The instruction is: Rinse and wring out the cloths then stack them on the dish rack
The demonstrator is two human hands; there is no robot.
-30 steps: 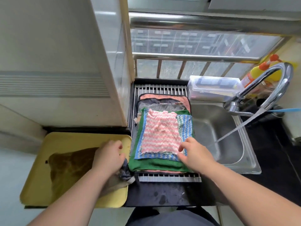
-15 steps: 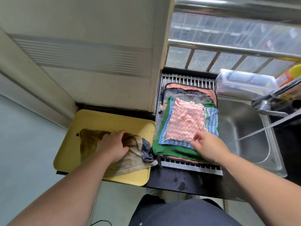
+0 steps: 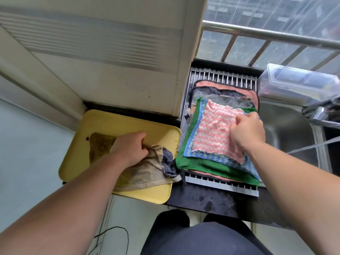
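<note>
A stack of folded cloths lies on the metal dish rack [image 3: 220,78], with a pink-and-white striped cloth [image 3: 215,133] on top, then a blue one [image 3: 191,144] and a green one [image 3: 206,166]. My right hand [image 3: 246,131] pinches the right edge of the pink cloth with curled fingers. On the yellow tray [image 3: 103,124] to the left lies a dirty brown cloth [image 3: 145,175] with a dark blue patch. My left hand [image 3: 130,146] grips that brown cloth at its middle.
The steel sink [image 3: 288,137] is right of the rack, with the faucet [image 3: 320,111] running a thin stream of water. A clear plastic box [image 3: 298,85] sits behind the sink. A white cabinet wall [image 3: 110,70] stands behind the tray. A black cable [image 3: 114,234] lies on the floor.
My right hand has moved from the near edge of the pink cloth up to its right edge. My left hand stays on the brown cloth and has bunched it. The view has tilted down and left.
</note>
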